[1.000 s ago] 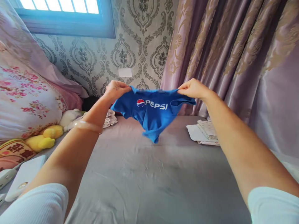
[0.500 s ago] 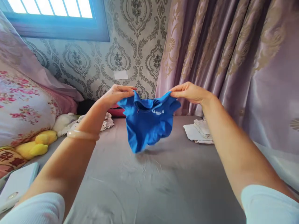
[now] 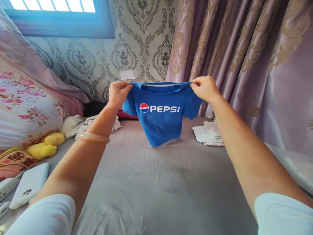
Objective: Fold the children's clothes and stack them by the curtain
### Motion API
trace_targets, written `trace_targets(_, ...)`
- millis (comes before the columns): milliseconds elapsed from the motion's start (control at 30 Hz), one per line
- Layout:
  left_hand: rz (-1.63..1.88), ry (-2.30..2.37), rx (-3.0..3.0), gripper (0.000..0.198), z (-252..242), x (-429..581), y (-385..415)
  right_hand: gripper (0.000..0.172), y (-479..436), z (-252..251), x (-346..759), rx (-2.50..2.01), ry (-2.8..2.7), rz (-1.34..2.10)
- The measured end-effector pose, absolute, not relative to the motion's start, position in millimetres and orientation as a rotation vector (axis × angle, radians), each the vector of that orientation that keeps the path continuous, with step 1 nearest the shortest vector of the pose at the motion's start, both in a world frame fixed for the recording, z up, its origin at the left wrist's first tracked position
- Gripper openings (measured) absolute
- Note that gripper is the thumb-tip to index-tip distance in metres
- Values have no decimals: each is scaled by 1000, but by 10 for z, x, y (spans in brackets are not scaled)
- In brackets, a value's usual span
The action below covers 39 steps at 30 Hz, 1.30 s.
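A small blue T-shirt [image 3: 158,125] with a round logo and the word PEPSI across its chest hangs stretched between my hands, its front toward me. My left hand [image 3: 119,93] pinches the shoulder on the left side. The shoulder on the right side is pinched by my right hand [image 3: 205,88]. Between them the neckline is pulled nearly straight. The shirt's lower part narrows to a slanted hem just over the grey bed sheet [image 3: 156,189]; whether the hem touches the sheet I cannot tell.
Folded pale cloths [image 3: 207,133] lie at right by the curtain [image 3: 220,49]. At left are a crumpled patterned cloth [image 3: 85,126], a yellow plush toy [image 3: 46,147], a floral pillow [image 3: 29,111], a white power bank [image 3: 30,186] and a power strip [image 3: 9,187].
My hands have moved up and apart, pulling the shoulders wide. The T-shirt, bunched and swinging before, now hangs flatter with its printed lettering in full view.
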<state>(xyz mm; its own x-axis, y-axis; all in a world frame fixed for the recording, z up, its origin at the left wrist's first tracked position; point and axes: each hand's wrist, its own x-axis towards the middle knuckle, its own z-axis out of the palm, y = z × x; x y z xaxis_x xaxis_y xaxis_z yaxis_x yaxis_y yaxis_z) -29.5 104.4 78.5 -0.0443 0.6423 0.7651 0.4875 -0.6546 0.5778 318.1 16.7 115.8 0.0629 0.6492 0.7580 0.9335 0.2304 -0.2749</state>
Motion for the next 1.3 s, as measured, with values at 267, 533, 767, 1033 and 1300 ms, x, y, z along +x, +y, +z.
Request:
trace_targets(267,1957,1226,2249,23,893,-297,746,34,52,1219,3195,-1452,-1591,-543)
trace_targets(533,2125,1361,2590,32,996,-469,-119,39,-710,1219,3010,-1416,-1552,-825)
trace_targets(767,2291,1379,2689,33,1242,-742,-568,36,-1292,1392,2947,-1384,-1611,-961)
trace_targets(1033,1841,1446,2756,35,1148,-795,-218,30,-911,1336,3089,-1441,-1773,-768)
trace_targets(1300,1023,1684,2625,37,-14,-610,554,36,-217,328,3132,-1848,-2033,-314)
